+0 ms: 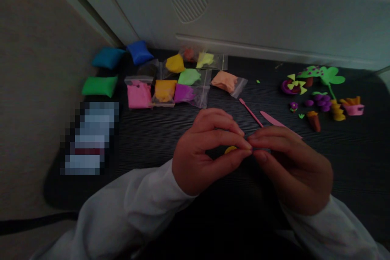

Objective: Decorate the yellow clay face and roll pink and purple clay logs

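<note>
My left hand [210, 150] and my right hand [295, 166] meet fingertip to fingertip above the dark table. Thumb and forefinger are pinched together on each. A tiny dark, perhaps purplish bit shows where the tips touch, too small to name and mostly covered by the fingers. Behind my left fingers, a flat yellow piece of clay [230, 150] lies partly hidden. Just beyond my right hand are a pink modelling stick [251, 113] and a pink plastic clay knife [278, 122], its near part close to the knuckles.
Clear bags of coloured clay, such as the pink bag [139, 94] and peach bag [225, 82], lie at the back left. A green packet [100, 86] sits near a blurred phone [91, 138]. Small clay figures, including purple grapes [322, 102], stand right. A white panel [225, 16] rises behind.
</note>
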A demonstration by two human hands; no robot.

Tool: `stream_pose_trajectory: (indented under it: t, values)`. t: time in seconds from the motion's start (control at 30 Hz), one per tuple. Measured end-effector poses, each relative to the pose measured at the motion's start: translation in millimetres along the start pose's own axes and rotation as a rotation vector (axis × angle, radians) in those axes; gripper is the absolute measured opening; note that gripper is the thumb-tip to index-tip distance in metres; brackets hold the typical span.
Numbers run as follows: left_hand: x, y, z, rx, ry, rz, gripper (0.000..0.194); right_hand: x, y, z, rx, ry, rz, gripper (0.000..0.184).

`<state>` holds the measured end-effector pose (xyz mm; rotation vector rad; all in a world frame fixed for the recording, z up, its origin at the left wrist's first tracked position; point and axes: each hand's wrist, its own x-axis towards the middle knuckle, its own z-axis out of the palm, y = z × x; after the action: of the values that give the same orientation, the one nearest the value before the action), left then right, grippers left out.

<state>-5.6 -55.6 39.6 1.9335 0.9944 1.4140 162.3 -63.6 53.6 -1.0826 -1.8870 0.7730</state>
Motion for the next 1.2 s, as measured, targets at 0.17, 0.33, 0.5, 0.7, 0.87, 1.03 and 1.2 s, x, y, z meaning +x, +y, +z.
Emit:
stream_pose_trajectory:
  t: [0.17,0.33,0.5,0.7,0.87,1.03,1.2]
  values:
    - [0.5,0.7,-0.1,0.007,-0.025,-0.001,0.015,1.3,0.3,-1.9,0.044,-0.014,0.013,0.021]
    - [-0.3,1.0,0.3,-0.029,-0.045,-0.016,0.016,1.9,0.1,-2.9,0.086,-0.036,0.012,0.022]
    - [-0.1,0.9,0.5,-0.044,-0.062,-0.014,0.016,3.1,-0.5,-4.6,0.107,-0.060,-0.003,0.027]
    - [0.7,0.1,0.7,-0.072,-0.086,-0.017,0.016,2.7,-0.2,-6.5,0.068,-0.077,-0.024,0.028]
    - [0.2,-0.2,0.2,-0.095,-0.112,-0.040,0.014,2.2,0.8,-6.3,0.028,-0.078,-0.045,0.027]
    - [0.3,-0.1,1.2,-0.108,-0.108,-0.041,0.014,2.6,0.3,-6.8,0.009,-0.055,-0.033,0.024]
    - [1.6,-1.3,-0.6,0.006,-0.063,-0.071,0.013,3.8,5.4,-8.3,-0.032,0.031,0.021,0.021]
